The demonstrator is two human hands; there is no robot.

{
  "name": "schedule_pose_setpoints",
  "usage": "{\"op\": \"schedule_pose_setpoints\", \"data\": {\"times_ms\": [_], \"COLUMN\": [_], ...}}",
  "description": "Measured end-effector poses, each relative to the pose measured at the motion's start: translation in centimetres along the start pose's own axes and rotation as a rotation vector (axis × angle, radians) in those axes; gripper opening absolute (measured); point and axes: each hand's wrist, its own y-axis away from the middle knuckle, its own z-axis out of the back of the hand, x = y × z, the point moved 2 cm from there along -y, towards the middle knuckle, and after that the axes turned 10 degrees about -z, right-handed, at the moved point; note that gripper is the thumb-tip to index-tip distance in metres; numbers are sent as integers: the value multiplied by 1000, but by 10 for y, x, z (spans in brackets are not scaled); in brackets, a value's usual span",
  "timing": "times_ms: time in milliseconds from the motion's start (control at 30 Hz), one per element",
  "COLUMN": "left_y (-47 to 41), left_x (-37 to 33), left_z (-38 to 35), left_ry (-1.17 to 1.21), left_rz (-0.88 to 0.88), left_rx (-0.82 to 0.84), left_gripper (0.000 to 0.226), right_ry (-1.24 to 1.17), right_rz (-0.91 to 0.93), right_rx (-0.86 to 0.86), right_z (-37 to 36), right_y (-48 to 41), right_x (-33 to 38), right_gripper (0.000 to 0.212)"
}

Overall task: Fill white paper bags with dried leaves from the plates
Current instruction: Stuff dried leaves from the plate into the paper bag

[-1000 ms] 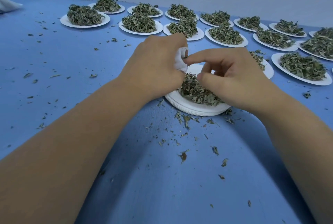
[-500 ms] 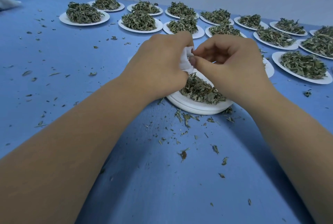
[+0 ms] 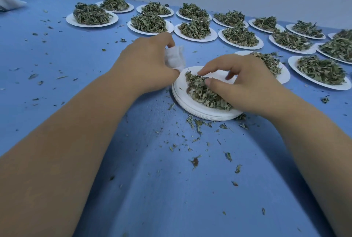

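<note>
White paper bag (image 3: pixel 174 59) sits pinched in the left hand (image 3: pixel 144 65), at ten o'clock from the stacked plates (image 3: pixel 182 103). The right hand (image 3: pixel 245 88) pinches dried leaves (image 3: pixel 200 94) there.

Left hand (image 3: pixel 144 65), right hand (image 3: pixel 245 86): seemingly curled

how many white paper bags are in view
1: the white paper bag held in the left hand, just left of the near stack of plates. A pale object at the far left edge might be more bags; I cannot tell.
</note>
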Motion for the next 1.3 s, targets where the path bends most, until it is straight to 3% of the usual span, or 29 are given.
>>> {"op": "schedule_pose_setpoints", "data": {"times_ms": [67,233,300,400,533,667,833,900,1100,1300], "left_y": [0,0,-1,-3,-2,-1,1,0,1,2], "left_x": [2,3,4,5,4,0,-15,-18,-18,-13], "left_z": [2,5,7,7,8,8,5,1,-6,-5], "left_ry": [8,-2,-36,-108,-152,-78,101,197,278,300], "left_rz": [14,13,45,79,69,63,33,53,102,58], "left_rx": [-19,7,37,83,92,18,-100,-132,-86,140], "left_gripper": [41,45,46,24,28,25,26,21,17,52], "right_ry": [-2,243,276,264,170,227,287,335,321,274], "right_rz": [50,157,141,141,121,143,185,193,255,317], "right_rx": [46,207,249,214,121,101,304,307,188,84], "right_z": [-2,-17,-23,-23,-17,-8,-15,-20,-25,-26], "right_y": [2,5,3,-1,-2,0,8,10,11,13], "right_x": [5,14,13,11,7,3,9,11,16,18], "right_gripper": [17,57,58,38,23,32,61,69,50,24]}}
